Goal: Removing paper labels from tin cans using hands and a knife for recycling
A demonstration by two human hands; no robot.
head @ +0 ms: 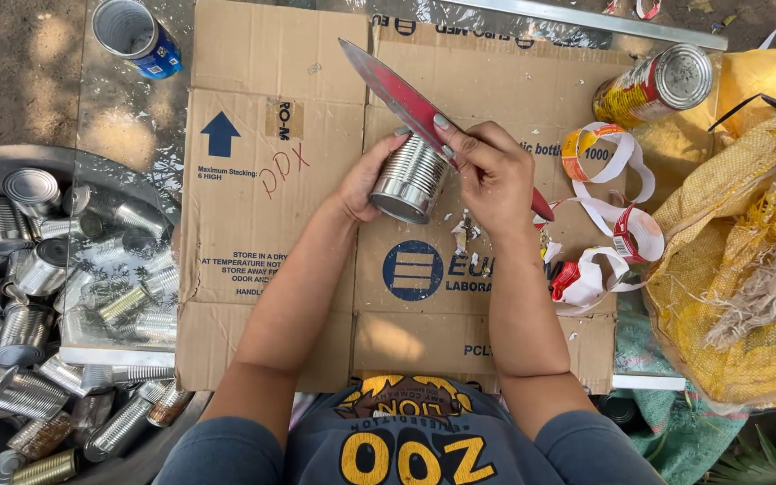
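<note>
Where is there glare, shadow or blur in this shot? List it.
Head view: dappled sun and leaf shadow across the cardboard; bright glare on the yellow sack and the labelled can; left hand, can, right hand and knife sharp; no blur.

Flattened cardboard (pixel 271 224) carries peeled label strips (pixel 608 216) and a labelled can (pixel 653 85).
</note>
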